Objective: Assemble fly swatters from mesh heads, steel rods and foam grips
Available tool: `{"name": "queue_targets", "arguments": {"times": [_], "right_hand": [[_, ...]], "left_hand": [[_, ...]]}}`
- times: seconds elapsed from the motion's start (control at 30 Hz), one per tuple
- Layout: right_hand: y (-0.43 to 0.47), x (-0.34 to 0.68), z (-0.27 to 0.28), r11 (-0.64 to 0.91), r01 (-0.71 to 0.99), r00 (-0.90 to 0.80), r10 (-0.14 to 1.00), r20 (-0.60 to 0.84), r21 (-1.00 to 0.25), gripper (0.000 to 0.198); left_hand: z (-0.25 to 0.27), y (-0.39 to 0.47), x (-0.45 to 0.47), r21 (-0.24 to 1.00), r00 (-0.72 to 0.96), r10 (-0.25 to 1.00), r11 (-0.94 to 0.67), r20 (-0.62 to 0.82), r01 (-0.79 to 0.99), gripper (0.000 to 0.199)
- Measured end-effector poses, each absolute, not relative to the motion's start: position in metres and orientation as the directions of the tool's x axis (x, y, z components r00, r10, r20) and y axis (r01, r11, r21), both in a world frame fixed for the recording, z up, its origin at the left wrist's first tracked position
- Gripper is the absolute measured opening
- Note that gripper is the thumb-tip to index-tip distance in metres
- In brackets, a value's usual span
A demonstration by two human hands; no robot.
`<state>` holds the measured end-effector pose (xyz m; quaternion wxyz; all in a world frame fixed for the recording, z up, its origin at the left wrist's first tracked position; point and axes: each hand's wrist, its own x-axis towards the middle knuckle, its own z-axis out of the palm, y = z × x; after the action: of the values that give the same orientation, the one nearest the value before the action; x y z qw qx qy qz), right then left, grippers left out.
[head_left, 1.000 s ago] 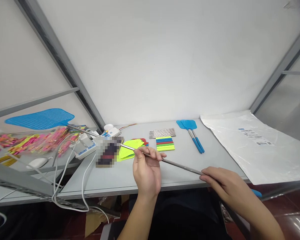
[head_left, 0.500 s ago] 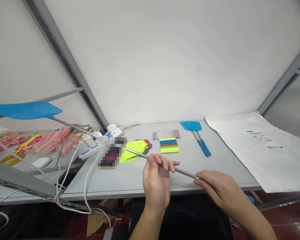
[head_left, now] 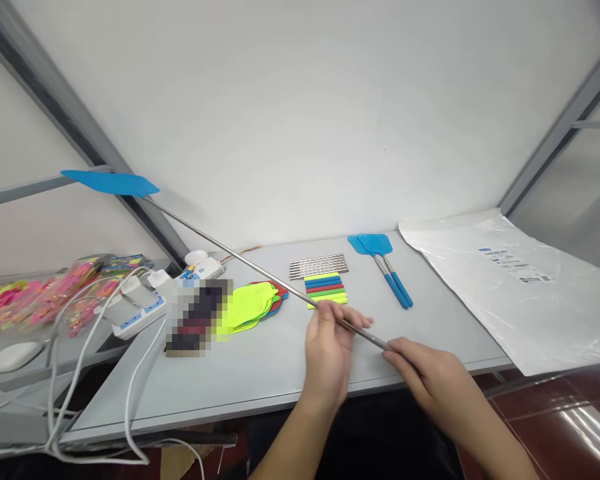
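Left hand (head_left: 330, 343): fingers and thumb are closed round the metal shaft of a long blue swatter (head_left: 260, 269), palm turned upward. Right hand (head_left: 425, 373): thumb and fingers pinch the same shaft nearer its lower end; what lies inside that palm is hidden, so the extent of its hold cannot be confirmed.

The swatter is raised clear of the grey table (head_left: 260, 363), slanting up and leftward from the hands. Its blue head is seen nearly edge-on, against the wall and frame at left.

On the table, beyond the hands, a row of metal rods (head_left: 319, 266) lies just behind a row of coloured tubes (head_left: 327, 291); the raised shaft crosses in front of the tubes' near left corner. To their left is a pile of yellow-green mesh heads (head_left: 250, 307), with red and blue ones partly beneath. To their right lie two blue swatters (head_left: 401, 289), heads overlapping, beside a white plastic bag (head_left: 460, 287).
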<state>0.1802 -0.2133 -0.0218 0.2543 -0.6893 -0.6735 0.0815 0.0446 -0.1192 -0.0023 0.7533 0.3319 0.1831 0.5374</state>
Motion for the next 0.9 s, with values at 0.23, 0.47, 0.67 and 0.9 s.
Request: {"name": "queue_targets", "arguments": {"times": [0.23, 0.47, 0.67, 0.9], "right_hand": [[-0.206, 0.186, -0.019, 0.042, 0.919, 0.033, 0.983, 0.182, -0.391, 0.028], [-0.213, 0.206, -0.016, -0.036, 0.895, 0.115, 0.982, 0.152, -0.445, 0.027], [-0.211, 0.229, -0.027, -0.202, 0.867, 0.295, 0.945, 0.143, -0.455, 0.031], [-0.213, 0.238, -0.047, -0.16, 0.881, 0.3, 0.917, 0.264, -0.445, 0.029]], "left_hand": [[0.009, -0.095, 0.035, 0.676, 0.214, 0.968, 0.069, 0.134, -0.734, 0.03], [0.01, -0.086, 0.038, 0.696, 0.307, 0.937, 0.11, 0.165, -0.709, 0.03], [0.012, -0.052, 0.02, 0.715, 0.254, 0.948, 0.042, 0.193, -0.698, 0.023], [0.0, -0.044, 0.024, 0.815, 0.377, 0.918, 0.125, 0.12, -0.565, 0.024]]}}
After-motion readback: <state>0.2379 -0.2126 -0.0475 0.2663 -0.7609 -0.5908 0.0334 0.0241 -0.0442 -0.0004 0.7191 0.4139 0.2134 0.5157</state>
